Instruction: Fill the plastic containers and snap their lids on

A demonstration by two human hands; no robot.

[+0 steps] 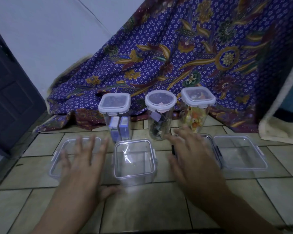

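Three tall clear jars stand lidded at the back: a square jar (pixel 116 115) with blue boxes, a round jar (pixel 159 115) with dark small items, and a square jar (pixel 197 112) with yellow and orange pieces. In front, an empty square container (pixel 134 162) sits in the middle. A clear lid (pixel 57 163) lies on the left and another clear lid (pixel 240 152) on the right. My left hand (pixel 84 164) hovers open over the left lid. My right hand (pixel 193 157) is spread open, covering a further clear piece with a dark-edged rim (pixel 217 152).
The floor is pale tile (pixel 142 208). A purple patterned cloth (pixel 176 56) hangs behind the jars. A dark door (pixel 8 92) stands at the left, and a cream towel edge (pixel 281 112) runs down the right.
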